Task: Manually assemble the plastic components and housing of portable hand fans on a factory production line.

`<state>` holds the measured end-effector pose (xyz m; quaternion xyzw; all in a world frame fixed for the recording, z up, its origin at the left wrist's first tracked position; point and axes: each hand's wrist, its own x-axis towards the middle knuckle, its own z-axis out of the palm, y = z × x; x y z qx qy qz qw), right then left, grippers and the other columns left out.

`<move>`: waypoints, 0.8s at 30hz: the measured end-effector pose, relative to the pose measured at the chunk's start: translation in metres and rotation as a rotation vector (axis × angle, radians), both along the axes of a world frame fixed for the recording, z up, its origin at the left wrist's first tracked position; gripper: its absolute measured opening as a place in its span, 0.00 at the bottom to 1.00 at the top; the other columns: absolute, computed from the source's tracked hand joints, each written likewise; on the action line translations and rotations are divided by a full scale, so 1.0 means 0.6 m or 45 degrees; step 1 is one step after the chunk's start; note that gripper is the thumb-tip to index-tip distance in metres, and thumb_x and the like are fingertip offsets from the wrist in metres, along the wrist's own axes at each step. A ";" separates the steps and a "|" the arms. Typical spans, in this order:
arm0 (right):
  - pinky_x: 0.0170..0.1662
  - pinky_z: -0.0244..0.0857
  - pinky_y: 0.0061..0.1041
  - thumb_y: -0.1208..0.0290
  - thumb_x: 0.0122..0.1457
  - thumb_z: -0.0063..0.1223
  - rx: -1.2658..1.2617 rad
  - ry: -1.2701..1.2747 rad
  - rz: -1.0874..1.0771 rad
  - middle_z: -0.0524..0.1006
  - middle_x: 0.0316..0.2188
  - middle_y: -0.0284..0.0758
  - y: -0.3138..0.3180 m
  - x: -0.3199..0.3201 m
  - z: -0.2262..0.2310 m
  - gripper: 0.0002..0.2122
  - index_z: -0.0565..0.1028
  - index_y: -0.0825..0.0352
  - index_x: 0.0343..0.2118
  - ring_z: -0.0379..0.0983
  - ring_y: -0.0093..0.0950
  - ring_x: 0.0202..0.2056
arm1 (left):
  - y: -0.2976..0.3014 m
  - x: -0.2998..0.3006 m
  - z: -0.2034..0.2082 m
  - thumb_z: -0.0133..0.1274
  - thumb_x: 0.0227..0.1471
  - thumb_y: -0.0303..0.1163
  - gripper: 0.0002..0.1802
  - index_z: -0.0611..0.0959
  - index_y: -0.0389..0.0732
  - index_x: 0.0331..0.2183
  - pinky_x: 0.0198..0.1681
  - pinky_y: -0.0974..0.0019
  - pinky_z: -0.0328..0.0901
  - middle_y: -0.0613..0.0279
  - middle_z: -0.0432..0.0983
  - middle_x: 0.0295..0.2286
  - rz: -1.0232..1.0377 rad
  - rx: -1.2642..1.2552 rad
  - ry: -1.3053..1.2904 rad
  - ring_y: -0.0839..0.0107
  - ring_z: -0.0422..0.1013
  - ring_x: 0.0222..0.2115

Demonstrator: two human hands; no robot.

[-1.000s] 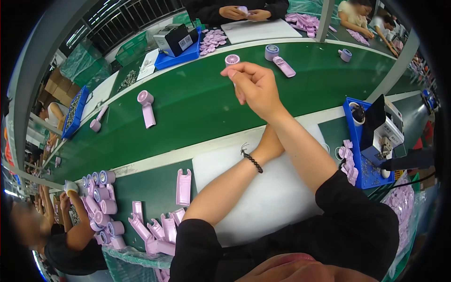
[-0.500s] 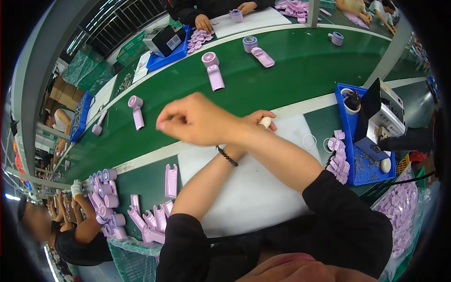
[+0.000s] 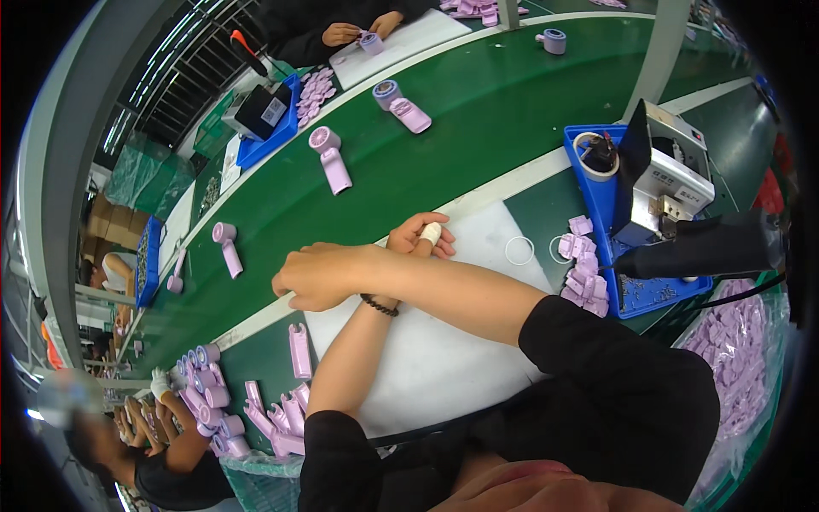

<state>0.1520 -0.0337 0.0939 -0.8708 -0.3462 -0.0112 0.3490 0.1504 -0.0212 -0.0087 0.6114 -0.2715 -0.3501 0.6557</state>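
My forearms cross over a white work mat (image 3: 435,367), the right arm on top. My right hand (image 3: 322,276) hangs at the mat's far left corner by the belt edge, back upward, fingers curled in with nothing visible in them. My left hand (image 3: 420,237) lies beyond the crossing with its palm partly up and fingers loosely bent and apart. It holds nothing. A white finger cover (image 3: 432,232) sits on one of its digits. A dark beaded bracelet (image 3: 380,305) rings the left wrist. Nearest to my right hand on the near table lies a pink handle shell (image 3: 299,351).
Pink handheld fans (image 3: 331,160) lie on the green belt (image 3: 478,111). Fan heads (image 3: 217,397) are piled at left. At right stand small pink parts (image 3: 583,271), a blue tray (image 3: 590,200) and a boxy device (image 3: 670,175). Co-workers sit across and at left.
My right hand has come down and turned its back upward, and both arms stay crossed. The view has swung right, so the belt and fans appear shifted left.
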 end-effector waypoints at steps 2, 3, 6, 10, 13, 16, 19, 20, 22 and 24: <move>0.36 0.73 0.37 0.71 0.54 0.53 0.084 -0.011 0.000 0.82 0.35 0.42 -0.009 -0.005 0.006 0.13 0.80 0.67 0.41 0.79 0.42 0.31 | 0.009 0.001 0.001 0.42 0.59 0.21 0.15 0.78 0.36 0.46 0.37 0.70 0.71 0.55 0.77 0.35 -0.005 0.069 -0.050 0.69 0.74 0.33; 0.36 0.73 0.38 0.71 0.54 0.53 0.126 -0.017 0.004 0.82 0.35 0.42 -0.010 -0.007 0.010 0.13 0.80 0.68 0.40 0.79 0.43 0.31 | 0.019 0.004 0.004 0.43 0.59 0.21 0.15 0.78 0.37 0.46 0.39 0.68 0.71 0.56 0.77 0.36 -0.003 0.103 -0.075 0.68 0.74 0.34; 0.36 0.73 0.37 0.71 0.53 0.53 0.126 -0.089 -0.016 0.82 0.35 0.42 -0.014 -0.005 0.014 0.12 0.80 0.68 0.40 0.79 0.42 0.31 | 0.070 0.021 0.048 0.55 0.48 0.17 0.27 0.77 0.43 0.52 0.50 0.67 0.66 0.60 0.76 0.44 -0.114 0.041 -1.312 0.68 0.72 0.44; 0.37 0.73 0.35 0.72 0.53 0.53 0.453 -0.191 0.120 0.82 0.36 0.40 -0.022 0.023 0.000 0.11 0.80 0.67 0.38 0.79 0.40 0.31 | 0.177 0.043 0.107 0.53 0.47 0.16 0.34 0.72 0.41 0.57 0.51 0.66 0.66 0.55 0.73 0.51 0.261 0.380 -0.956 0.67 0.71 0.47; 0.36 0.72 0.33 0.73 0.53 0.52 0.634 -0.489 -0.054 0.81 0.37 0.36 -0.008 0.017 -0.001 0.09 0.80 0.66 0.36 0.78 0.39 0.32 | 0.309 0.040 0.098 0.49 0.52 0.24 0.31 0.68 0.35 0.58 0.59 0.52 0.58 0.41 0.61 0.59 0.528 0.868 -1.502 0.46 0.62 0.57; 0.35 0.71 0.33 0.75 0.53 0.52 0.578 -0.474 -0.114 0.80 0.37 0.33 -0.002 0.008 0.010 0.07 0.80 0.66 0.34 0.77 0.38 0.32 | 0.452 -0.004 0.028 0.47 0.56 0.40 0.36 0.62 0.36 0.63 0.64 0.35 0.43 0.36 0.44 0.65 0.510 1.519 -1.859 0.27 0.45 0.61; 0.34 0.71 0.34 0.76 0.51 0.52 0.641 -0.443 -0.078 0.79 0.35 0.33 0.005 0.010 0.000 0.07 0.79 0.65 0.33 0.77 0.37 0.30 | 0.495 -0.035 -0.024 0.49 0.54 0.33 0.37 0.60 0.38 0.64 0.65 0.41 0.44 0.38 0.46 0.64 0.468 1.598 -1.700 0.33 0.45 0.63; 0.33 0.70 0.33 0.77 0.51 0.52 0.663 -0.455 -0.078 0.79 0.35 0.33 0.007 0.010 -0.004 0.07 0.79 0.65 0.33 0.77 0.37 0.30 | 0.501 -0.033 -0.033 0.49 0.54 0.32 0.36 0.61 0.37 0.63 0.64 0.42 0.46 0.38 0.49 0.64 0.481 1.498 -1.647 0.34 0.47 0.62; 0.33 0.70 0.33 0.77 0.51 0.52 0.714 -0.486 -0.058 0.79 0.35 0.32 0.016 0.011 -0.007 0.07 0.79 0.65 0.32 0.76 0.37 0.29 | 0.509 -0.031 -0.040 0.49 0.55 0.32 0.34 0.62 0.35 0.62 0.63 0.44 0.50 0.37 0.54 0.62 0.518 1.316 -1.537 0.37 0.52 0.61; 0.32 0.70 0.33 0.77 0.51 0.51 0.737 -0.502 -0.056 0.79 0.35 0.32 0.016 0.016 -0.011 0.07 0.79 0.65 0.32 0.76 0.37 0.28 | 0.501 -0.030 -0.038 0.48 0.56 0.31 0.33 0.63 0.34 0.62 0.63 0.46 0.52 0.37 0.57 0.61 0.527 1.221 -1.481 0.39 0.55 0.60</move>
